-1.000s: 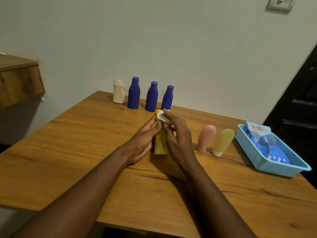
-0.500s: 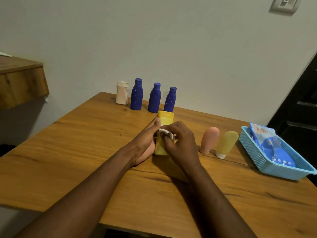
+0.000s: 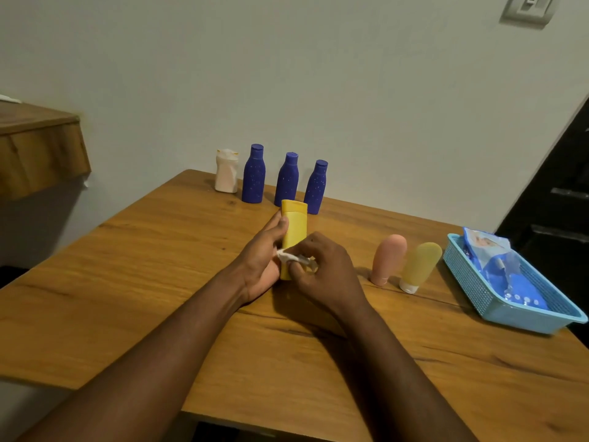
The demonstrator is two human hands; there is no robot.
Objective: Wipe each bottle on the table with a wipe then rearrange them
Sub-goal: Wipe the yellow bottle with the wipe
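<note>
Yellow bottle point(image 3: 294, 228): it is in the middle of the worktop point(image 3: 153, 282), between the two hands. Its long axis is almost upright, with the cap end at the top and a little to the far side.
Base of the bottle: hidden behind the hands, so I cannot tell if it rests on the worktop or is lifted a little.
Left hand point(image 3: 259, 261): it grips the bottle from the left side. The thumb lies on the near face, not far below the cap, and the palm is against the lower body.
Right hand point(image 3: 328, 272): its fingers are curled and pinch a small white wipe point(image 3: 291, 257). It presses the wipe on the lower part of the bottle, from the right and near side.
Deciding relation: the wipe is low on an upright bottle, and all the bare yellow surface is above it, toward the cap.
Judgement of the step: the body of this bottle is being wiped. The next stroke should probably go along the long axis, or the left hand turns the bottle to show another face.
Nearer hand: both touch it; the right does the work, the left only steadies.
Behind: the nearest blue bottle point(image 3: 316, 188) stands just beyond the cap, so a far push could knock it.
Right side: a pink tube point(image 3: 389, 260) stands well apart from the hands.
</note>
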